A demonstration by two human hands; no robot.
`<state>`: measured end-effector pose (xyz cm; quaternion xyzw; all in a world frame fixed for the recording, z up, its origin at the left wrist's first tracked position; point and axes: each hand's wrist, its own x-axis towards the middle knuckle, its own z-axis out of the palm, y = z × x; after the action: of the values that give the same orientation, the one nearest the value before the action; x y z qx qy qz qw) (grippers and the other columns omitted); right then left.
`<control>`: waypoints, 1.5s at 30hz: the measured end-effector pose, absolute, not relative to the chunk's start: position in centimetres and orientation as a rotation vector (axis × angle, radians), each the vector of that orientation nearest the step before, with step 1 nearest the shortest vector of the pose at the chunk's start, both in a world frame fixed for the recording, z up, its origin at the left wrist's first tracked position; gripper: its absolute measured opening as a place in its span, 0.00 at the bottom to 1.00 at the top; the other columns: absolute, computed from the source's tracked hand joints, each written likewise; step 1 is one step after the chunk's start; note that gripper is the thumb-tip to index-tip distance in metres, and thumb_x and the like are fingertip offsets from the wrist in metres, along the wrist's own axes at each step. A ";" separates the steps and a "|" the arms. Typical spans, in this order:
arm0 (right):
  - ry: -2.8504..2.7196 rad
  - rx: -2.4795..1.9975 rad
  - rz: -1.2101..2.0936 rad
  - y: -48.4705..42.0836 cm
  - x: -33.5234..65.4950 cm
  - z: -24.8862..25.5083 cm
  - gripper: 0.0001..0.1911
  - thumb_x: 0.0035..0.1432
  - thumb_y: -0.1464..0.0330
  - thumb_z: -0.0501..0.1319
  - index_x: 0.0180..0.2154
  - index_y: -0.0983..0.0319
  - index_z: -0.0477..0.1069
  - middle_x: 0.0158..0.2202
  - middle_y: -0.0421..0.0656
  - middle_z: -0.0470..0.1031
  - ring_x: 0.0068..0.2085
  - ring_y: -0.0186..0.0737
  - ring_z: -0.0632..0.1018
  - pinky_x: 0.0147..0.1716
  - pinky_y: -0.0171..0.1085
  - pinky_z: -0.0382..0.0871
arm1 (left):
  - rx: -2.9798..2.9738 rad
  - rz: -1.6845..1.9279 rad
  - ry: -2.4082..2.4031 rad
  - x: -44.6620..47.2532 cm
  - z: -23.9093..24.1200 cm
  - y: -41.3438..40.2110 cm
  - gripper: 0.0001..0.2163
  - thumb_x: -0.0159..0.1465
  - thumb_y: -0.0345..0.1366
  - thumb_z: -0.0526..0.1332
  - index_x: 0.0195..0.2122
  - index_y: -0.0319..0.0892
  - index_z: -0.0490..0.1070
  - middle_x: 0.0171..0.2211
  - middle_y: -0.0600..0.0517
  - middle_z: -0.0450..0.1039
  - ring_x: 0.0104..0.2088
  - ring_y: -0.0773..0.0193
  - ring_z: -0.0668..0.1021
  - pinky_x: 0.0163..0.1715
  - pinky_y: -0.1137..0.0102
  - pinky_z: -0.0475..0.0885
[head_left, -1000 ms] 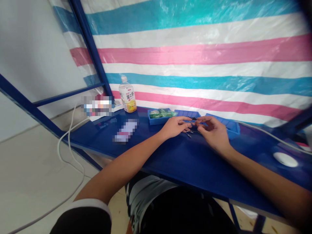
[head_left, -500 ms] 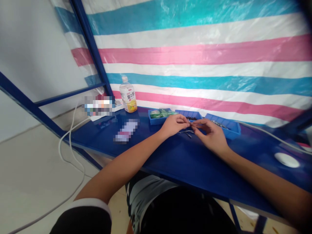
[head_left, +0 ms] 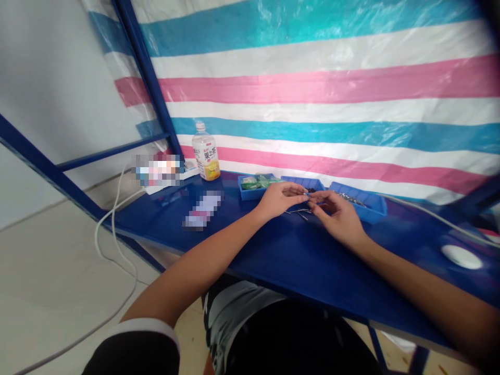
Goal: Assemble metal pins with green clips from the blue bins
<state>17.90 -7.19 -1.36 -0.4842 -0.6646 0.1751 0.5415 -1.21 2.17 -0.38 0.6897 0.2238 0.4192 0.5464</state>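
Note:
My left hand (head_left: 283, 199) and my right hand (head_left: 338, 212) meet fingertip to fingertip above the table, in front of the blue trays. Both have their fingers pinched together around something too small to make out. Under the fingertips lie a few thin metal pieces (head_left: 301, 213) on the tabletop. Behind my left hand stands a blue tray (head_left: 250, 195) with green packets (head_left: 258, 181) in it. A middle blue tray (head_left: 304, 182) with small dark pieces is partly hidden by my fingers. Beyond my right hand, a third blue tray (head_left: 375, 207) holds small silvery metal parts (head_left: 351, 199).
A drink bottle (head_left: 207, 153) stands at the back left, near a white power strip (head_left: 166, 185). A blurred-out phone-like object (head_left: 203, 209) lies on the blue table (head_left: 273, 255). At the right are a white oval object (head_left: 461, 257) and a cable (head_left: 429, 214).
The left thumb and fingers have shifted slightly, and the fingertips have turned a little against each other. Both hands stay in the same place over the table.

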 end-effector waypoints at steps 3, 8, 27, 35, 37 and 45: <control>-1.592 -1.158 0.401 -7.2 18.0 -1.4 0.16 0.65 0.53 0.69 0.47 0.57 0.76 0.47 0.49 0.83 0.46 0.50 0.84 0.45 0.48 0.84 | 1.683 0.954 0.495 -1.4 -0.4 2.2 0.11 0.62 0.37 0.75 0.44 0.39 0.84 0.42 0.45 0.86 0.43 0.61 0.85 0.54 0.59 0.79; -1.664 -1.240 0.334 -7.2 18.5 -1.4 0.16 0.68 0.52 0.66 0.47 0.57 0.79 0.46 0.48 0.84 0.43 0.49 0.84 0.42 0.47 0.82 | 1.802 0.928 0.475 -1.7 0.3 1.5 0.13 0.61 0.41 0.76 0.43 0.40 0.86 0.46 0.44 0.86 0.44 0.59 0.85 0.54 0.61 0.79; -1.023 -1.271 0.802 -5.4 21.2 -1.2 0.24 0.63 0.44 0.68 0.37 0.59 0.80 0.30 0.46 0.80 0.23 0.36 0.74 0.13 0.32 0.56 | 1.916 1.068 0.691 -1.9 -0.3 2.6 0.13 0.69 0.41 0.69 0.50 0.40 0.81 0.46 0.43 0.84 0.44 0.59 0.84 0.54 0.58 0.78; -1.953 -1.280 0.189 -6.7 20.2 -1.4 0.14 0.73 0.55 0.62 0.46 0.55 0.82 0.45 0.48 0.85 0.45 0.52 0.84 0.49 0.53 0.80 | 1.855 1.090 0.645 -1.8 0.0 2.5 0.11 0.72 0.38 0.66 0.51 0.39 0.79 0.46 0.43 0.84 0.47 0.59 0.85 0.55 0.60 0.78; -2.201 -1.123 0.081 -6.9 19.1 -1.3 0.15 0.74 0.60 0.60 0.55 0.54 0.81 0.57 0.49 0.82 0.59 0.56 0.80 0.62 0.59 0.73 | 1.842 1.112 0.627 -1.9 0.0 2.6 0.11 0.73 0.38 0.65 0.51 0.39 0.79 0.45 0.43 0.85 0.47 0.59 0.85 0.55 0.60 0.78; -2.618 -1.041 0.014 -6.2 17.5 -1.5 0.26 0.78 0.60 0.54 0.73 0.50 0.66 0.76 0.46 0.63 0.78 0.60 0.59 0.74 0.67 0.54 | 1.832 1.121 0.654 -1.7 0.0 2.2 0.11 0.72 0.38 0.64 0.50 0.38 0.79 0.44 0.43 0.85 0.46 0.57 0.86 0.53 0.61 0.79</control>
<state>17.50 -6.23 -1.52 -0.3645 -0.9171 0.0050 0.1615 -1.75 2.20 -0.03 0.7354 0.2626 0.4500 0.4333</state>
